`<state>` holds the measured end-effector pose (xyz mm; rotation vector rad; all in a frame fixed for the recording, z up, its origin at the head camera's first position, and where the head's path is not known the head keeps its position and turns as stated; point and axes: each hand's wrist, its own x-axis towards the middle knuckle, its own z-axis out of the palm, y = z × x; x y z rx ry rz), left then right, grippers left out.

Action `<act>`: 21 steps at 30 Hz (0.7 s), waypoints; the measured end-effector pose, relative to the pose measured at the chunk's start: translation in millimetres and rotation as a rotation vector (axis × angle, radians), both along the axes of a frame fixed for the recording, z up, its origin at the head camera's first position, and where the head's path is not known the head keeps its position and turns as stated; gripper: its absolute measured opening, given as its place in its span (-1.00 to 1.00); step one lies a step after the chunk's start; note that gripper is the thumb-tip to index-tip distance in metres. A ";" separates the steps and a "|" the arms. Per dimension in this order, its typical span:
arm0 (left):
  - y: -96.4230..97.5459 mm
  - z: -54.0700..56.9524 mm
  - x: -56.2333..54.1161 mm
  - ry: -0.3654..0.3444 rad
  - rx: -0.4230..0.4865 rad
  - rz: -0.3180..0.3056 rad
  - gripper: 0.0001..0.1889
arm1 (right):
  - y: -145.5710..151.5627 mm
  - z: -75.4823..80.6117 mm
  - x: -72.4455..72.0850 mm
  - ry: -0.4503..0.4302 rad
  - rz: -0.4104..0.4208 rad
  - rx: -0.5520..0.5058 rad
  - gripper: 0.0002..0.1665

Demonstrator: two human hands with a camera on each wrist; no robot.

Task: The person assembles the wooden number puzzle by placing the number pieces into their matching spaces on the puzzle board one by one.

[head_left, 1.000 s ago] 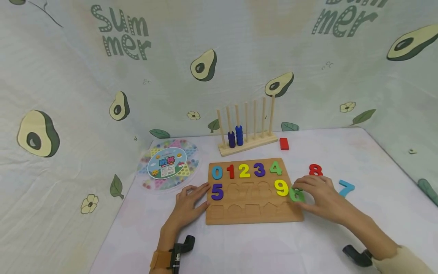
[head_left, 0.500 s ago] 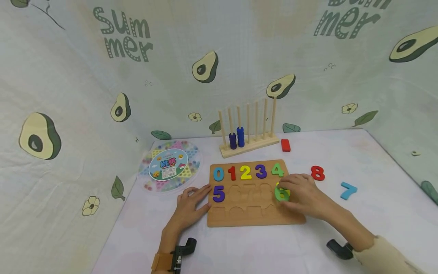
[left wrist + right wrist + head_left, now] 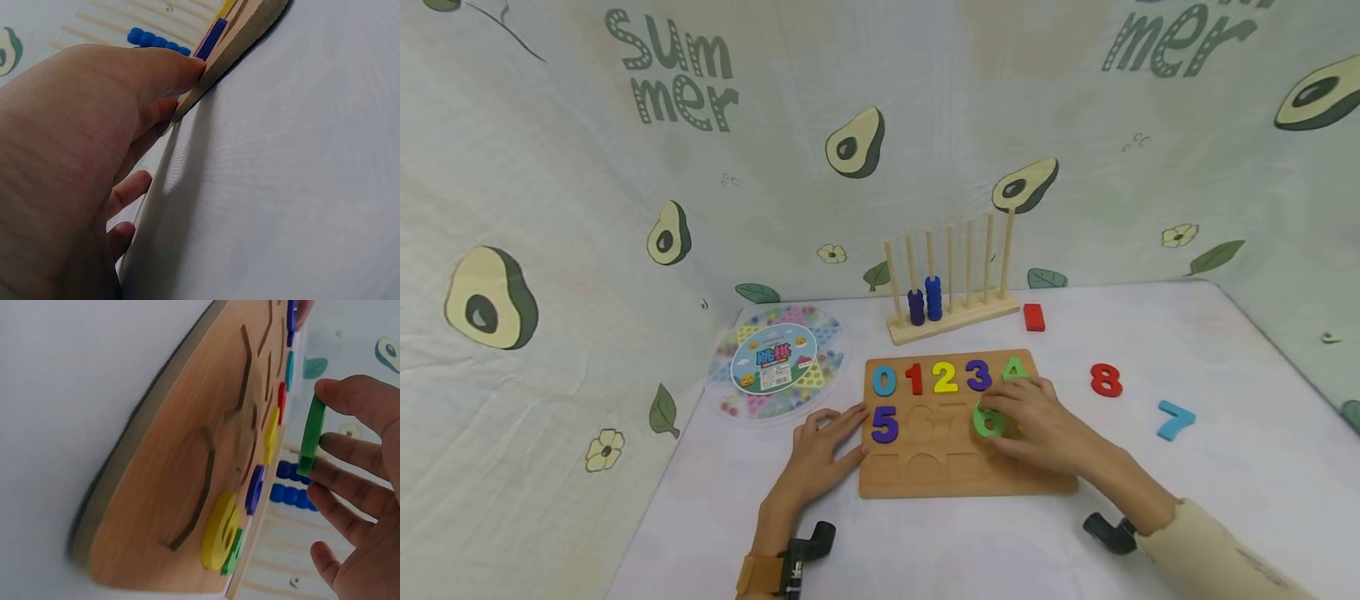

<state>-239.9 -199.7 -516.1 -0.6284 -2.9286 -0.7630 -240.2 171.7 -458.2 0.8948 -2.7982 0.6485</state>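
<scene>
My right hand (image 3: 1041, 423) pinches a green number 6 (image 3: 979, 422) between thumb and fingertips. The right wrist view shows the green piece (image 3: 311, 434) on edge, raised above the wooden number board (image 3: 955, 484). At the board's left edge, the thumb and fingers of my left hand (image 3: 818, 458) touch the side, close to the purple 5 (image 3: 885, 425). In the board's top row sit 0, 1, 2, 3 and a partly hidden green 4 (image 3: 1015, 367). A yellow 9 (image 3: 215, 534) lies in the second row, mostly covered by my right hand in the head view.
A red 8 (image 3: 1107, 380) and a blue 7 (image 3: 1176, 419) lie on the table right of the board. Behind stands a wooden peg rack (image 3: 955, 321) with blue beads; a red block (image 3: 1033, 317) lies beside it. A round, clear game box (image 3: 775, 360) is at back left.
My right hand has carried the green 6 leftward from the board's right edge, past the yellow 9, to over the second row. My left hand has stayed at the left edge.
</scene>
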 end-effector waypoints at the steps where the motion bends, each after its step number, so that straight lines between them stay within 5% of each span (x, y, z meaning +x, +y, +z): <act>1: -0.1 0.2 -0.1 -0.003 -0.001 0.000 -0.38 | -2.9 0.0 -1.4 0.002 0.008 -0.001 -0.55; 21: -1.7 -2.3 -1.0 -0.022 -0.026 0.007 -0.37 | -47.3 -8.1 -21.0 0.006 0.090 0.002 -0.54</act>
